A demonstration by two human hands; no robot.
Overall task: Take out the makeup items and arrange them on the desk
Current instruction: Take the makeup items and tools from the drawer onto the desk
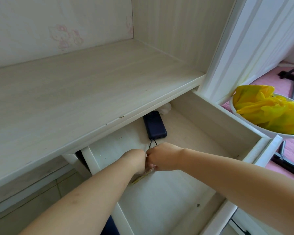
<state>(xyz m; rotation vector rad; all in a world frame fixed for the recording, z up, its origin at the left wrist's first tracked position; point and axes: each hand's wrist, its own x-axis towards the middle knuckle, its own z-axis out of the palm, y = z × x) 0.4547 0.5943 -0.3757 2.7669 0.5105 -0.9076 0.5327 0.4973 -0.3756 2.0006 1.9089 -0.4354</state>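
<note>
Both my hands reach into the pulled-out white drawer (215,119) under the pale wooden desk (85,85). My left hand (134,159) and my right hand (163,156) are pressed together, fingers closed on a clear plastic bag (148,169) that is mostly hidden under them. A thin yellow item (140,179) shows below my left wrist, seemingly inside that bag. The bag's contents cannot be made out.
A dark blue power bank (154,127) with a black cord loop lies at the drawer's back, next to a crumpled white bag (165,108). A white bin (255,128) lined with yellow plastic stands at the right. Black tripod legs cross the pink floor at the far right.
</note>
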